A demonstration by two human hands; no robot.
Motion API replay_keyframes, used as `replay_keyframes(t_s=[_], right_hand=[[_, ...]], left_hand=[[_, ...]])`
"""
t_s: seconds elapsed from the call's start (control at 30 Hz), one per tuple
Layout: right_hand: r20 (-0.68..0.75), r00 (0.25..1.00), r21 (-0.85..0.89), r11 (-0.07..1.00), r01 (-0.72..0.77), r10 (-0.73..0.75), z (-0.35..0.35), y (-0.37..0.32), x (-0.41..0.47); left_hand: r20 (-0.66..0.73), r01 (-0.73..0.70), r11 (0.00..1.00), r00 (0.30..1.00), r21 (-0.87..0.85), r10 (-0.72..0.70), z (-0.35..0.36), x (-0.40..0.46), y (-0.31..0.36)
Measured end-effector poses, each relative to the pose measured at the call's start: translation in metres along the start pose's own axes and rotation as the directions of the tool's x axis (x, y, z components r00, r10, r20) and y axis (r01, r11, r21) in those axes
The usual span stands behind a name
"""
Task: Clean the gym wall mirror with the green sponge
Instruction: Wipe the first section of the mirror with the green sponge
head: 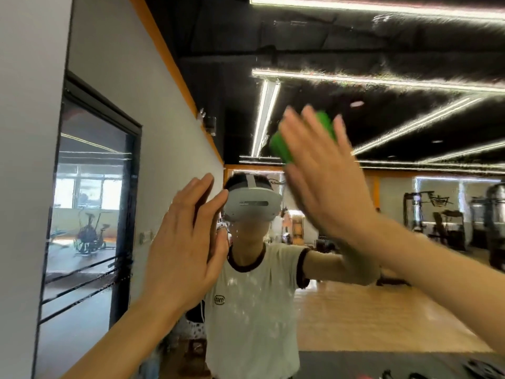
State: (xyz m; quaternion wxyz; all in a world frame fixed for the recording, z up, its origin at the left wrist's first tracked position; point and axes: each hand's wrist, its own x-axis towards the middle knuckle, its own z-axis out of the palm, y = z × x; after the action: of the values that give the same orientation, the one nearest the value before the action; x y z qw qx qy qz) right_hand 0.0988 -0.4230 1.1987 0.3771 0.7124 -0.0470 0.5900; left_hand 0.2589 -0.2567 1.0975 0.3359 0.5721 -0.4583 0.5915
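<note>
Where any writing shows, it is one dark oval logo on the reflected shirt chest, lower centre of the frame, letters too blurred to read.
Mirror: gym wall mirror (355,310) fills centre and right of the frame, wet streaks and white spatter on the glass; it reflects a person in a pale T-shirt with dark trim and a white headset.
Sponge: green sponge (287,144) upper centre-right, flat against the glass, mostly hidden behind the right hand, green showing at the left edge and above between the fingers.
Right hand: right hand (325,173) motion-blurred, fingers straight and spread, palm pressing the sponge onto the mirror; no curl round it visible.
Left hand: left hand (185,247) centre-left, fingers straight and close together, palm toward the glass, holding nothing; cannot tell whether it touches the mirror.
In the way: both forearms cross the lower frame; the left hand covers part of the reflected shoulder.
Wall: white wall (30,187) along the left edge, with an orange trim band at top.
Doorway: black-framed opening (90,214) on the left, exercise bike (88,236) seen through it.
Ceiling: black, with long strip lights (382,80) across the upper right.
Background: gym machines (451,222) at right middle, wood floor (369,318) lower right, all seen in the reflection.
</note>
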Motion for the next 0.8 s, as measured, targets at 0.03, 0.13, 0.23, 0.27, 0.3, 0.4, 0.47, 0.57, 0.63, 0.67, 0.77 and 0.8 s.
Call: replay_keyframes(t_s=[0.03, 0.13, 0.23, 0.27, 0.3, 0.4, 0.47, 0.57, 0.63, 0.67, 0.77, 0.8], right_hand=[[0.043, 0.991, -0.008, 0.992, 0.129, -0.128, 0.001, -0.014, -0.026], [0.132, 0.870, 0.039, 0.880, 0.474, -0.475, -0.006, -0.027, -0.086], [0.161, 0.847, 0.042, 0.861, 0.507, -0.507, -0.007, 0.002, -0.053], [0.133, 0.903, 0.030, 0.913, 0.407, -0.407, -0.006, 0.012, -0.029], [0.094, 0.959, 0.029, 0.964, 0.266, -0.267, -0.006, 0.024, -0.001], [-0.022, 0.993, 0.061, 0.991, -0.117, 0.119, -0.009, 0.033, 0.056], [-0.040, 0.988, 0.037, 0.989, -0.146, 0.148, -0.005, 0.010, 0.044], [0.071, 0.974, -0.030, 0.976, 0.217, -0.214, -0.002, -0.033, -0.036], [0.147, 0.883, -0.042, 0.889, 0.456, -0.446, -0.006, -0.038, -0.076], [0.168, 0.843, -0.028, 0.853, 0.522, -0.511, -0.007, -0.030, -0.076], [0.159, 0.908, 0.013, 0.921, 0.390, -0.387, -0.007, -0.008, -0.022], [0.121, 0.961, 0.032, 0.969, 0.246, -0.248, -0.007, -0.001, 0.005]], left_hand=[[0.000, 0.003, 1.000, 1.000, -0.003, -0.003, 0.000, 0.000, 0.000], [0.005, -0.005, 1.000, 1.000, -0.007, 0.005, 0.000, 0.000, 0.000], [0.025, 0.010, 1.000, 1.000, 0.001, -0.010, -0.002, -0.001, 0.000], [0.030, 0.019, 1.000, 0.999, 0.007, -0.019, -0.003, -0.001, 0.000], [0.030, 0.024, 1.000, 0.999, 0.012, -0.025, -0.004, 0.000, 0.001], [0.023, 0.016, 1.000, 1.000, 0.010, -0.016, -0.004, 0.001, 0.001], [0.018, 0.009, 1.000, 1.000, 0.001, -0.009, -0.003, 0.001, 0.001], [0.003, 0.009, 1.000, 1.000, -0.016, -0.009, -0.003, 0.001, 0.002], [-0.005, -0.001, 1.000, 1.000, -0.021, 0.001, -0.001, 0.001, 0.002], [-0.006, -0.006, 1.000, 1.000, -0.021, 0.006, 0.000, 0.001, 0.001], [0.001, -0.008, 1.000, 1.000, -0.029, 0.008, 0.001, 0.001, -0.002], [0.000, -0.010, 0.999, 1.000, -0.033, 0.010, 0.000, 0.001, -0.003]])
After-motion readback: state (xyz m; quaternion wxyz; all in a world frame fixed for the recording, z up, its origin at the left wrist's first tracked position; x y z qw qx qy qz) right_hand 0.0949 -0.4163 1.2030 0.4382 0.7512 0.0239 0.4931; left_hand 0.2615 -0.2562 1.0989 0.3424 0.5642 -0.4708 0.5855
